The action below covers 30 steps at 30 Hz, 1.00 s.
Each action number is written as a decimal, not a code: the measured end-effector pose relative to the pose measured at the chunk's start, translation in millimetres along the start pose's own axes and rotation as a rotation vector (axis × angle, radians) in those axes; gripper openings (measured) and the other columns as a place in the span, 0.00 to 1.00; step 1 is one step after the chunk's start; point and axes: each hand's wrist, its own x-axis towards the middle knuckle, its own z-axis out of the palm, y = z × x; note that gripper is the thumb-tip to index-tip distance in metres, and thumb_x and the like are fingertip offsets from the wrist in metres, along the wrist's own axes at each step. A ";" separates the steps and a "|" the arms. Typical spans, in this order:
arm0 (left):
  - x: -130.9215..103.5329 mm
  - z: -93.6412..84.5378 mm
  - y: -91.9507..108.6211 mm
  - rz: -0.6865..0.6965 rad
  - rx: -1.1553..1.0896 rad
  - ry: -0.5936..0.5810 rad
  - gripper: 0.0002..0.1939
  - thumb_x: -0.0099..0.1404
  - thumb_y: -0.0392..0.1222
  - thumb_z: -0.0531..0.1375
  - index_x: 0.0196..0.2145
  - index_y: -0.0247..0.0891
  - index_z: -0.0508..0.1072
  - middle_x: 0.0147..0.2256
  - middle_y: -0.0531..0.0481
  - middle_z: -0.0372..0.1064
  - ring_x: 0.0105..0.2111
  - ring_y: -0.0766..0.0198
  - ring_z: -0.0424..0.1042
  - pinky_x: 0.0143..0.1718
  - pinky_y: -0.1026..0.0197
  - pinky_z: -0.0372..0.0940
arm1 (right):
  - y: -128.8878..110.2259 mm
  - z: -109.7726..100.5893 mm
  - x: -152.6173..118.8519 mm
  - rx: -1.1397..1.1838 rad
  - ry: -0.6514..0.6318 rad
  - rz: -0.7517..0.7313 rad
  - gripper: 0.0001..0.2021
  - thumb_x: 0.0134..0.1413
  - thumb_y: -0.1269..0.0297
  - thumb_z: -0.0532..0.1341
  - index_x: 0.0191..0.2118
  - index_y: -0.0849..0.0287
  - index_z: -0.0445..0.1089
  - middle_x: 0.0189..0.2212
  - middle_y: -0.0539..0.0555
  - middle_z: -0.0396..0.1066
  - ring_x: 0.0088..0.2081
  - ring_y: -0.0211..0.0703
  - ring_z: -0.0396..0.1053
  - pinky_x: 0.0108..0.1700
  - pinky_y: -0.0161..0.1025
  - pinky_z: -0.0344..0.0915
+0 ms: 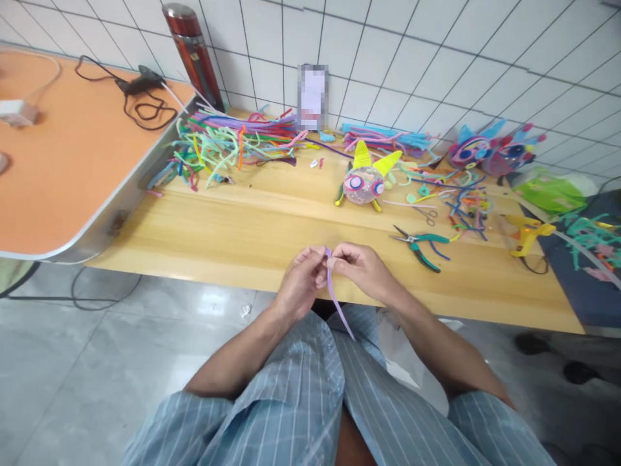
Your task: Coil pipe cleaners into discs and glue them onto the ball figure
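Over the table's front edge, my left hand (306,272) and my right hand (358,264) meet and pinch the upper end of a purple pipe cleaner (337,303). Its long free end hangs down toward my shirt. Fingertips cover the gripped end, so its shape there is hard to make out. Beyond my hands stands a clear glittery ball figure (363,184) with yellow ears, round pink-and-blue eyes and small legs. Green-handled pliers (421,246) lie to the right of my right hand, jaws apart.
Pipe cleaner bundles (233,139) lie along the wall, near a phone (313,97) and a red thermos (191,55). To the right are scissors (429,215), cut scraps (473,207), a yellow glue gun (528,234) and two finished-looking figures (490,149). An orange-topped table (87,149) adjoins at left.
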 end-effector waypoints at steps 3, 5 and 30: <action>4.8 -11.3 16.0 0.024 0.231 -0.118 0.23 0.56 0.58 0.76 0.34 0.35 0.78 0.29 0.54 0.69 0.21 0.75 0.56 0.23 0.67 0.50 | -2.9 -15.4 0.6 -0.068 -0.102 0.024 0.12 0.57 0.55 0.63 0.28 0.58 0.68 0.22 0.44 0.61 0.27 0.35 0.56 0.31 0.35 0.53; 7.8 -18.2 29.9 0.044 0.425 -0.207 0.20 0.57 0.55 0.76 0.35 0.35 0.80 0.27 0.54 0.69 0.22 0.73 0.56 0.25 0.66 0.52 | -7.0 -23.2 1.8 -0.110 -0.160 0.039 0.12 0.57 0.56 0.62 0.28 0.58 0.68 0.22 0.44 0.58 0.26 0.34 0.54 0.30 0.35 0.51; 18.5 -16.9 34.2 0.015 0.454 -0.231 0.20 0.58 0.55 0.76 0.35 0.34 0.80 0.26 0.55 0.68 0.23 0.74 0.55 0.25 0.66 0.51 | -7.2 -35.2 13.7 -0.112 -0.230 0.037 0.14 0.59 0.53 0.61 0.29 0.58 0.68 0.23 0.45 0.58 0.28 0.35 0.55 0.32 0.37 0.51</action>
